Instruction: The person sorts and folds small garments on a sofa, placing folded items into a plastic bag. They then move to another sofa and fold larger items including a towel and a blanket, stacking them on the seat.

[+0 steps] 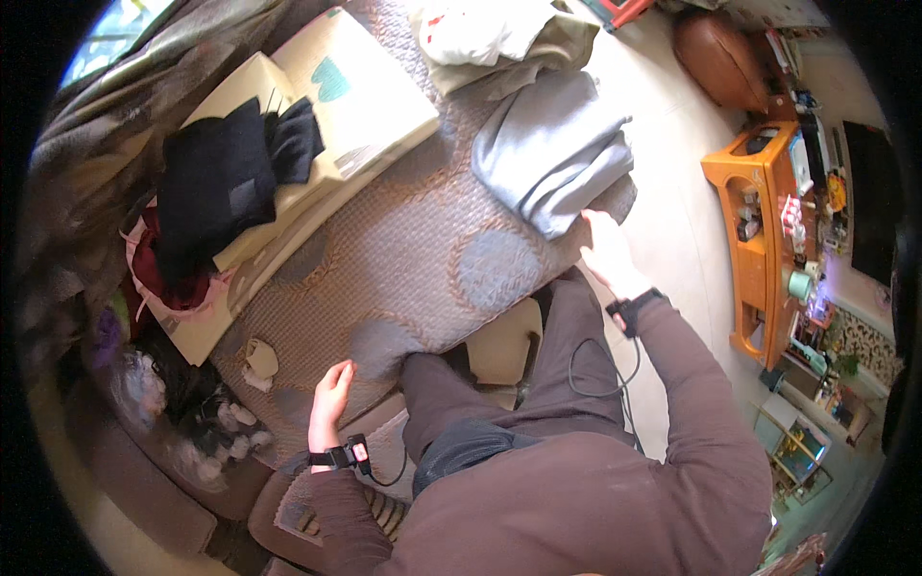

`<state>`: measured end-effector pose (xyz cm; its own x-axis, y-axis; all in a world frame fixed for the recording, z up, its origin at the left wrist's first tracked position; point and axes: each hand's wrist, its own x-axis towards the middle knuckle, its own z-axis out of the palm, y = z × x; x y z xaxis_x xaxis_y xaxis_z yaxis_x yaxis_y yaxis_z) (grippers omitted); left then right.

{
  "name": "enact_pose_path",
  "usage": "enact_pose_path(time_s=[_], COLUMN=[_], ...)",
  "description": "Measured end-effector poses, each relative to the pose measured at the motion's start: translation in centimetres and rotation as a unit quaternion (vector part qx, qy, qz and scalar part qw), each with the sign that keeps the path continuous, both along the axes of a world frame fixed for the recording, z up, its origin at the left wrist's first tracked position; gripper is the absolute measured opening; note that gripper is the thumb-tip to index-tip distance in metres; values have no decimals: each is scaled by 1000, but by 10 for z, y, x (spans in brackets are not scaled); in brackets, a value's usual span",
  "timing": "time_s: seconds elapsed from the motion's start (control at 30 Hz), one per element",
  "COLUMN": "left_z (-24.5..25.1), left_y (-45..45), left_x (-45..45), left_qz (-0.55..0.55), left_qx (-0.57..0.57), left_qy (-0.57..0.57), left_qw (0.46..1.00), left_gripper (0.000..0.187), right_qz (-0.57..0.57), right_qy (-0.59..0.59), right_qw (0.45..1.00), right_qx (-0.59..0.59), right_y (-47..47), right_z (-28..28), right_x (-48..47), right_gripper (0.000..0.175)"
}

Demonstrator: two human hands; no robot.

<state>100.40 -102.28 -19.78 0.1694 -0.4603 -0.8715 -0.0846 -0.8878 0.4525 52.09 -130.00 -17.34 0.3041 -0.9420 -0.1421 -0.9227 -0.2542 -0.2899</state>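
Note:
My left hand [333, 397] hovers over the near left part of a quilted sofa cover [389, 252], fingers loosely bent, holding nothing that shows. At the cover's right edge, my right hand [607, 248] is beside the lower end of a light grey garment [547, 151]; whether its fingertips touch the cloth cannot be told. Behind that garment lies a pile of olive and white clothes [490, 43]. On the left, a folded black garment [216, 180] rests on a cream cardboard box [367, 93]. A dark red cloth with pink trim [173, 277] lies partly under it.
A small beige item [261, 358] lies on the cover at left, near fluffy objects [223, 432]. Cables hang from both wrist straps. An orange wooden cabinet [756, 252] and a brown leather stool [720, 61] stand at right. A brown curtain [94, 158] hangs at far left.

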Motion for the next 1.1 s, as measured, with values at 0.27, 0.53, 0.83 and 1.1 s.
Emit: enact_pose_path(time_s=[0.27,0.53,0.83,1.1], left_z=[79,84,132,107], left_y=[-128,-212,-317,-189], left_x=[-239,-367,-418,-527], left_qz=[62,70,104,203], left_qx=[16,-128,-421,-201], left_qy=[42,-194,-466,-214], left_qw=[997,970,771,934], left_gripper=[35,138,117,103], right_qz=[321,76,116,334], right_qy=[141,-245,-487,-376], right_qw=[928,921,660,633], right_qx=[126,291,561,589], right_y=[-173,-239,-238,-131], right_z=[-113,-3,210,282], right_x=[0,-67,-113,-50], right_gripper=[43,38,34,60])
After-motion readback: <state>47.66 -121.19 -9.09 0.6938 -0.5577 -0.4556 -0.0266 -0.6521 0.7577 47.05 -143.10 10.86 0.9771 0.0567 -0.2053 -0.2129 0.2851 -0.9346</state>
